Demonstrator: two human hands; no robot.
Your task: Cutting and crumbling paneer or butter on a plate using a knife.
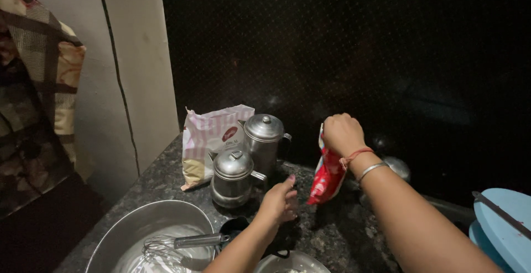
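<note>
Hanging upright from right hand point(342, 133): red packet point(326, 173), long axis vertical.

A home kitchen: granite counter point(332, 240), steel jugs point(264, 140), mixing bowl point(138, 223) with whisk point(166, 245).

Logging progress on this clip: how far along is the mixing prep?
Done: the large steel bowl already holds a pale mix with a whisk resting in it. In hand: the right hand grips the top of a red packet; the left hand reaches toward its lower end. Left: whether the packet is open can't be told. The pink striped bag stands untouched.
</note>
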